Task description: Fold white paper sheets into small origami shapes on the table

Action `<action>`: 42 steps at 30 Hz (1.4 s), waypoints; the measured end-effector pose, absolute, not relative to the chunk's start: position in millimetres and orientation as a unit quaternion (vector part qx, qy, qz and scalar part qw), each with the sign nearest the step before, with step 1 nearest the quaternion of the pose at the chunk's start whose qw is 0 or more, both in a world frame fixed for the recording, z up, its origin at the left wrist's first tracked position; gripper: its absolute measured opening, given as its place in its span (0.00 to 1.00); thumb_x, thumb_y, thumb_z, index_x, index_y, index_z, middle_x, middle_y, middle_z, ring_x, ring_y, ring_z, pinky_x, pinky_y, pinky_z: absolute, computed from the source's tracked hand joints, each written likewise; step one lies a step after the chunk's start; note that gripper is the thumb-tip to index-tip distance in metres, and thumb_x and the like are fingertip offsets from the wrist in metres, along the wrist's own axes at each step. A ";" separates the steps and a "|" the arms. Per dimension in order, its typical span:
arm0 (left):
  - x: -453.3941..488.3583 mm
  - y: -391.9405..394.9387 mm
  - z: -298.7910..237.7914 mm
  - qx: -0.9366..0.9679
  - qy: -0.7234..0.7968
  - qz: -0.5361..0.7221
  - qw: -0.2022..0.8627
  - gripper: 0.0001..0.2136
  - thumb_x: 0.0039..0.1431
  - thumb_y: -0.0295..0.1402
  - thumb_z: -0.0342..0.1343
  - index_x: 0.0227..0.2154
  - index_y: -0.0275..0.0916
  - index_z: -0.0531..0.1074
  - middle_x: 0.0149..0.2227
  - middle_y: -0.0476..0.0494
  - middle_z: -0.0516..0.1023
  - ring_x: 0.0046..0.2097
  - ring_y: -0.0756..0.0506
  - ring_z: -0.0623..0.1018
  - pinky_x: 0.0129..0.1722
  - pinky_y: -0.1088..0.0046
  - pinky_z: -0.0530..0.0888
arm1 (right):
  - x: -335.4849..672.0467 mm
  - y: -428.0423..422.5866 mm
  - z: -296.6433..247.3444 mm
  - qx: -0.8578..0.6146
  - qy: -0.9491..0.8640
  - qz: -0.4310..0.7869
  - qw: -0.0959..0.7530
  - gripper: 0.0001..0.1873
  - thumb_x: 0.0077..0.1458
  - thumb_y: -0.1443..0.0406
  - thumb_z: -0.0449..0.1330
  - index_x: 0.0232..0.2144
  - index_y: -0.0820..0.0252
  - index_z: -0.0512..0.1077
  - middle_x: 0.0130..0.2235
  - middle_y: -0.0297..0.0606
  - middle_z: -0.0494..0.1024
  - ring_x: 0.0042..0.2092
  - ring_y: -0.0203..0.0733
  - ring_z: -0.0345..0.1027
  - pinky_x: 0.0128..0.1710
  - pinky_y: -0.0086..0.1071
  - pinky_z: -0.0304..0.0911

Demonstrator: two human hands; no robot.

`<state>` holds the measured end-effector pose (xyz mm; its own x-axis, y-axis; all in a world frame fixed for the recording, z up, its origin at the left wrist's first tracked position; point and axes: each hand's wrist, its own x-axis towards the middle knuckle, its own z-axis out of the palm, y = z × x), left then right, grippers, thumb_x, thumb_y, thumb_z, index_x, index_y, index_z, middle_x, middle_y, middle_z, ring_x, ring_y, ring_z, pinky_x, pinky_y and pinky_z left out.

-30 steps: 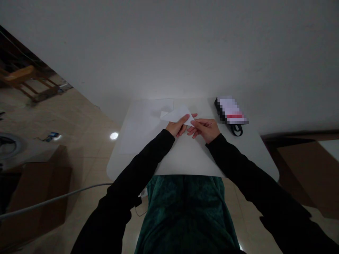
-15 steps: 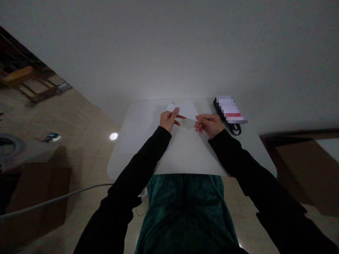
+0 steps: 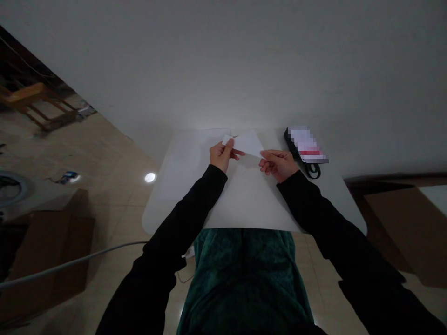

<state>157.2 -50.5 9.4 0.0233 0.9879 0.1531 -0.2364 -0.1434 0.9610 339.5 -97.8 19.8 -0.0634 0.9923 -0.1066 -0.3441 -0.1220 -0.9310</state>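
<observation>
A small piece of white paper [image 3: 247, 144] is stretched between my two hands above the white table [image 3: 251, 204]. My left hand [image 3: 222, 152] pinches its left end, thumb on top and fingers beneath. The thumb and index finger of my right hand [image 3: 278, 164] close on its lower right corner, while the other fingers curl below. Under and beside my left hand lies a larger white sheet of paper [image 3: 188, 158], flat on the table's left half.
A phone [image 3: 306, 144] with a blurred screen rests on a black case with a strap loop [image 3: 313, 171] at the table's right. A wall rises behind the table. Cardboard boxes [image 3: 66, 251] stand on the floor either side; a grey cable [image 3: 87, 258] runs at left.
My left thumb has shifted slightly up and left on the paper, and a small dark gap now shows at its upper edge. My right hand keeps its pinch. The view moved slightly.
</observation>
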 end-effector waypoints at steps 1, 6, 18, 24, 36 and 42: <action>156.6 -49.3 8.8 0.486 0.380 0.583 0.529 0.24 0.54 0.50 0.60 0.40 0.31 0.76 0.28 0.41 0.80 0.25 0.49 0.79 0.23 0.75 0.73 | 339.7 -97.8 20.1 -0.423 -0.379 0.621 0.540 0.13 0.39 0.60 0.72 0.22 0.65 0.77 0.19 0.36 0.77 0.17 0.32 0.69 0.12 0.21 0.59; 149.6 -37.8 2.7 0.496 0.302 0.587 0.564 0.21 0.52 0.50 0.62 0.32 0.33 0.77 0.31 0.40 0.81 0.30 0.48 0.80 0.34 0.70 0.78 | 342.3 -96.5 21.7 -0.431 -0.355 0.623 0.548 0.11 0.39 0.63 0.71 0.22 0.64 0.76 0.19 0.35 0.76 0.17 0.31 0.68 0.12 0.20 0.59; 137.1 -33.3 7.9 0.546 0.359 0.597 0.464 0.17 0.46 0.43 0.68 0.37 0.38 0.81 0.26 0.47 0.81 0.26 0.51 0.79 0.30 0.75 0.75 | 342.2 -98.0 28.9 -0.455 -0.317 0.622 0.553 0.04 0.44 0.68 0.67 0.22 0.64 0.75 0.19 0.34 0.76 0.17 0.29 0.68 0.12 0.18 0.58; 133.3 -36.3 16.6 0.580 0.347 0.588 0.445 0.17 0.44 0.43 0.70 0.36 0.39 0.82 0.27 0.46 0.81 0.26 0.51 0.78 0.31 0.73 0.77 | 342.8 -99.0 31.5 -0.460 -0.300 0.629 0.550 0.03 0.46 0.70 0.65 0.23 0.64 0.75 0.18 0.33 0.76 0.17 0.28 0.68 0.13 0.17 0.59; 133.2 -39.0 20.0 0.588 0.376 0.560 0.445 0.13 0.43 0.39 0.70 0.33 0.40 0.82 0.30 0.44 0.83 0.28 0.50 0.79 0.38 0.69 0.79 | 349.1 -97.1 30.0 -0.476 -0.305 0.614 0.552 0.05 0.46 0.68 0.66 0.21 0.62 0.74 0.19 0.33 0.76 0.18 0.29 0.68 0.13 0.18 0.60; 133.4 -37.3 17.8 0.585 0.400 0.570 0.415 0.10 0.47 0.39 0.68 0.26 0.37 0.81 0.26 0.44 0.81 0.27 0.50 0.79 0.33 0.71 0.77 | 346.8 -99.2 26.5 -0.447 -0.401 0.565 0.566 0.13 0.42 0.60 0.70 0.22 0.64 0.74 0.20 0.38 0.77 0.18 0.34 0.70 0.13 0.24 0.63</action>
